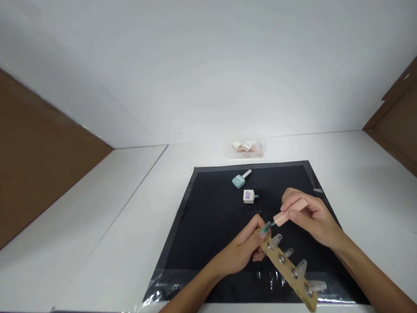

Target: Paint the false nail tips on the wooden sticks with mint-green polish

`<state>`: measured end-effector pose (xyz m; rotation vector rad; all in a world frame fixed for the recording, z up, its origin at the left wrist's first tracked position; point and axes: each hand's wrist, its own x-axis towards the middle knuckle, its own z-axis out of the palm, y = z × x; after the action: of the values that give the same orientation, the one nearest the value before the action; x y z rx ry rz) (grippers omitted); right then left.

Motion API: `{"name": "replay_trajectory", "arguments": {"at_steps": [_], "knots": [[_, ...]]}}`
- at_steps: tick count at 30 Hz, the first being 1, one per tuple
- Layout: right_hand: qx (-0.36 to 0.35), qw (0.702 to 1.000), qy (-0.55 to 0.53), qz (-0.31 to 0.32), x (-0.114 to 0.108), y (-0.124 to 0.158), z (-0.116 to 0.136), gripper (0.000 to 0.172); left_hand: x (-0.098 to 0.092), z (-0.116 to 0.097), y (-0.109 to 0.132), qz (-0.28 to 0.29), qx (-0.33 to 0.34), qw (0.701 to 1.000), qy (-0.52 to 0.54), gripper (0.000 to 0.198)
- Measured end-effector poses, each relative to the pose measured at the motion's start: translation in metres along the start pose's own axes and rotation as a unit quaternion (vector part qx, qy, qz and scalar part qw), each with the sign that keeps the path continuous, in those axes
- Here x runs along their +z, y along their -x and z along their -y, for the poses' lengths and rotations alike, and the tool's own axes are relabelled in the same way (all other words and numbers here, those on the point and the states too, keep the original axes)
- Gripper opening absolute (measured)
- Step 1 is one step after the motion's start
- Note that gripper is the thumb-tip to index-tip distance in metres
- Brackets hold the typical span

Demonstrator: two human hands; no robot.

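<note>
White walls and a white table (358, 174) fill the head view; a black mat (211, 217) lies on the table. Left hand (243, 250) grips the upper end of a wooden strip (288, 271) carrying clear nail tips (275, 240), held above the mat. Right hand (306, 215) pinches a peach polish-brush cap (289, 213), its brush touching the top tip. A teal polish bottle (239, 181) and a white bottle (249, 196) lie farther back on the mat. More small bottles (246, 147) sit beyond its far edge.

Plain white wall (208, 65) up at 12, brown panels (35, 169) at 9 and 3, white desk (107, 226) with a black mat (211, 217), pretty even lighting.
</note>
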<state>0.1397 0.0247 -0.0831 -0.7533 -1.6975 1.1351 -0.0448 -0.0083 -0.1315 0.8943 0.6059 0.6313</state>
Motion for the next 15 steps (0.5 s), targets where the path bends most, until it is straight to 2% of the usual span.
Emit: {"name": "replay_trajectory", "arguments": {"at_steps": [4, 8, 12, 15], "knots": [[-0.043, 0.998, 0.017, 0.036, 0.0002, -0.0008, 0.0007, 0.011, -0.0013, 0.0004, -0.0031, -0.005, -0.028, 0.998, 0.049, 0.044], [-0.057, 0.998, 0.016, 0.011, 0.0007, -0.0012, 0.0016, 0.013, -0.0017, -0.0011, -0.0049, -0.011, -0.047, 0.995, 0.089, 0.048], [-0.061, 0.997, 0.035, 0.04, 0.0013, -0.0012, 0.0013, 0.006, -0.0028, -0.0011, -0.0055, 0.009, -0.043, 0.995, 0.093, 0.047], [-0.079, 0.994, 0.06, 0.035, 0.0014, -0.0011, 0.0001, 0.009, -0.0034, -0.0001, -0.0055, 0.011, -0.048, 0.993, 0.108, 0.046]]}}
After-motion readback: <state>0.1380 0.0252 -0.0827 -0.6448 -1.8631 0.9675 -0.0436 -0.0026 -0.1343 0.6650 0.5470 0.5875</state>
